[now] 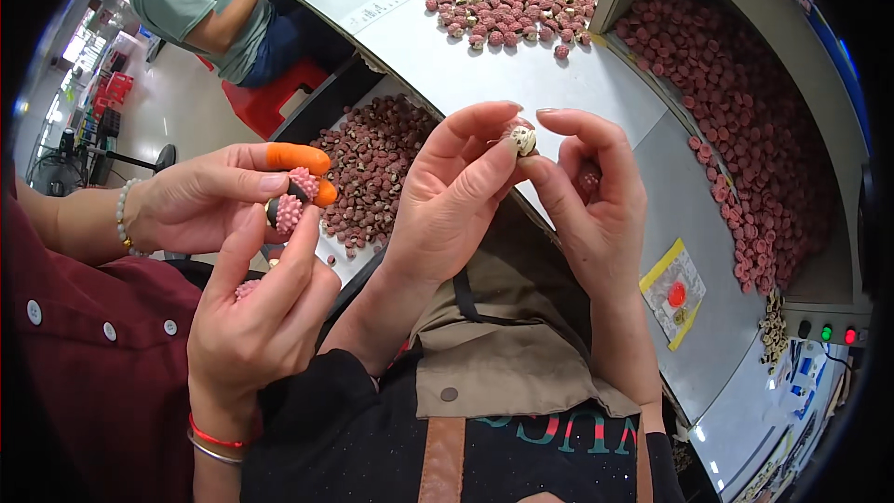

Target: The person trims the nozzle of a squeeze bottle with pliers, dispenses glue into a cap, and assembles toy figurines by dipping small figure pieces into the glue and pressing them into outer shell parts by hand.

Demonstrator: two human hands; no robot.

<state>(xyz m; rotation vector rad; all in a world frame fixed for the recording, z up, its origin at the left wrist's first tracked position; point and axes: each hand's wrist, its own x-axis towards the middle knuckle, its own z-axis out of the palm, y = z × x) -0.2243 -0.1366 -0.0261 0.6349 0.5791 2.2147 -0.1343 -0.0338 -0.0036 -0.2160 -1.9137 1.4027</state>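
Between my two hands is a small round pink-and-cream piece (523, 139), its pale face spotted dark. My left hand (452, 188) pinches it between thumb and fingers. My right hand (593, 200) meets it from the other side, thumb and index fingertip close against it. Inside the curled fingers of my right hand sits another small knobbly pink piece (589, 177), partly hidden. Both hands are raised above my lap, near the table's edge.
Left, a co-worker's hands (256, 317) hold knobbly pink-and-black pieces (291, 212). Below lies a bin of dark red pieces (372, 163). More pieces (512, 5) cover the white table (494, 84); pink caps (726, 102) fill the right compartment. A yellow-edged bag (672, 293) lies nearby.
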